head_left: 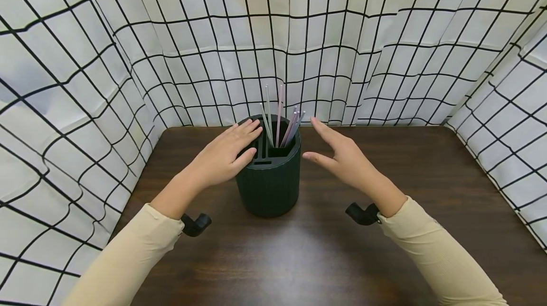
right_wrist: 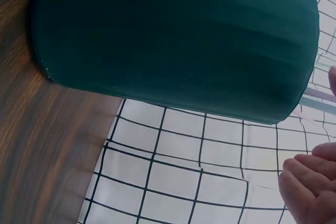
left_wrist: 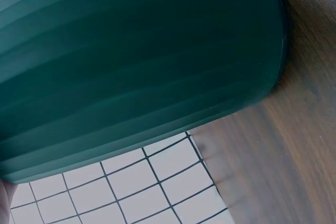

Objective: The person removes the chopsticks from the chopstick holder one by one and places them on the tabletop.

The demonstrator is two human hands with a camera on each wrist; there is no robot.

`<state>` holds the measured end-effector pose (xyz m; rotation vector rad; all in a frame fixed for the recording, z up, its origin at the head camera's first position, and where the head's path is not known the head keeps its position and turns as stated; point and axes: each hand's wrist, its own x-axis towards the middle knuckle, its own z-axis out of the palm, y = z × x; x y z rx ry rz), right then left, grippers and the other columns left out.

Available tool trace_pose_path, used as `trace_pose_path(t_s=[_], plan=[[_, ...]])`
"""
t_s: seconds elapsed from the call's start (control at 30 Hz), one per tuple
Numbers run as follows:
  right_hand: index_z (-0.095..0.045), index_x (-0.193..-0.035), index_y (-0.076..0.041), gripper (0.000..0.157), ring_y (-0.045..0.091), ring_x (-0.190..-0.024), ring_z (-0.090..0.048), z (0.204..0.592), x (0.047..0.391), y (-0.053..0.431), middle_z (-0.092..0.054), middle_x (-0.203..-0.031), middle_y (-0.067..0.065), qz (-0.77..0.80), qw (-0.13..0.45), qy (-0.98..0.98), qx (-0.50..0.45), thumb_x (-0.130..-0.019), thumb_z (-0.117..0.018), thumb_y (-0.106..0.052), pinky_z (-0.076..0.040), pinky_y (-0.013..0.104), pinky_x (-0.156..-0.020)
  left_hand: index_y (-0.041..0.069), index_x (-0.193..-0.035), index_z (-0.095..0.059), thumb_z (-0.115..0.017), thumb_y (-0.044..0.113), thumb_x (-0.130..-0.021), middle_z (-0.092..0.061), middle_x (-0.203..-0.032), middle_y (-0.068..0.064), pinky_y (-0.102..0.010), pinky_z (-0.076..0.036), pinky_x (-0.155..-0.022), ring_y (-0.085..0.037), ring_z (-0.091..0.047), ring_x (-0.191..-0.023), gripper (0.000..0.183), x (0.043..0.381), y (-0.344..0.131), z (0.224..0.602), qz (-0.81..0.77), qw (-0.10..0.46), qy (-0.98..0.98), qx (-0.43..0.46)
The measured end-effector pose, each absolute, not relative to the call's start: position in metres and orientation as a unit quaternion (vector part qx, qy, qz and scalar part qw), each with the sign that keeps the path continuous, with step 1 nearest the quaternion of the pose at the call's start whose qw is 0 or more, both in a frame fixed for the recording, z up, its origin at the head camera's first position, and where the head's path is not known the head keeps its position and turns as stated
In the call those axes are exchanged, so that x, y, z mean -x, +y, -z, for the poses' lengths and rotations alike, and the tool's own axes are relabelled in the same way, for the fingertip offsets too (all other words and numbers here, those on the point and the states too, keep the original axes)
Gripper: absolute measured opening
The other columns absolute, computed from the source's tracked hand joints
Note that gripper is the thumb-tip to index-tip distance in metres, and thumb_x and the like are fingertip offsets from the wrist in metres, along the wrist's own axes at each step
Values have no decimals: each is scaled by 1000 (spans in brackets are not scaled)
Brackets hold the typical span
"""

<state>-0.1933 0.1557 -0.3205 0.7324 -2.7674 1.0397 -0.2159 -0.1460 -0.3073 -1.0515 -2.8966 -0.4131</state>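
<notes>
In the head view a dark green pen holder [head_left: 268, 187] with a ribbed wall stands upright on the table, its top divided into compartments. Several thin pastel sticks [head_left: 279, 116], like straws, lean in its larger right compartment. My left hand [head_left: 228, 152] is at the holder's upper left, fingers extended over the rim and thumb toward the near side. To the right, my right hand [head_left: 342, 154] is apart from the holder, thumb and fingers spread. The holder's wall [left_wrist: 136, 72] fills much of the left wrist view. In the right wrist view my right fingers [right_wrist: 310, 182] appear beyond its top end.
Dark brown wood covers the table [head_left: 401, 168]. A white cloth with a black grid [head_left: 316, 31] hangs behind and along both sides. Each wrist carries a black camera mount [head_left: 196, 224] over a cream sleeve [head_left: 136, 254].
</notes>
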Motion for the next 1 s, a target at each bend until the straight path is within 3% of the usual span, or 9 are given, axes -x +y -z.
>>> trace_pose_path(t_s=[0.23, 0.47, 0.67, 0.87, 1.0], plan=[[-38, -154, -17, 71, 25, -140, -48, 320, 199, 152, -42, -156, 5, -373, 105, -887, -250, -92, -71, -25, -44, 47, -113, 9, -156, -33, -40, 29, -106, -25, -165, -8, -47, -15, -128, -25, -18, -156, 54, 215, -146, 310, 147, 27, -928, 342], [-52, -145, -10, 61, 26, -130, -59, 322, 207, 146, -61, -140, 11, -418, 159, -859, -250, -88, -74, -16, -50, 45, -106, 6, -153, -39, -41, 24, -104, -33, -162, -11, -49, -19, -126, -29, -24, -154, 52, 219, -145, 322, 181, 74, -915, 354], [-58, -139, -5, 54, 24, -121, -65, 323, 210, 138, -67, -131, 12, -480, 147, -832, -238, -89, -73, -12, -56, 38, -96, 6, -152, -41, -42, 22, -103, -36, -161, -11, -48, -19, -126, -28, -27, -153, 52, 218, -144, 325, 190, 93, -912, 353], [-64, -132, -5, 44, 22, -111, -71, 321, 211, 130, -72, -122, 13, -508, 147, -821, -216, -90, -72, -14, -59, 24, -88, 6, -151, -43, -43, 23, -102, -38, -160, -11, -48, -20, -126, -29, -28, -152, 52, 218, -144, 327, 196, 105, -910, 349], [-72, -122, -5, 34, 5, -94, -72, 318, 212, 126, -75, -112, 12, -538, 160, -807, -182, -89, -73, -15, -56, 12, -73, 6, -150, -43, -44, 21, -101, -38, -159, -11, -47, -19, -127, -28, -29, -152, 51, 219, -144, 329, 201, 112, -909, 348]])
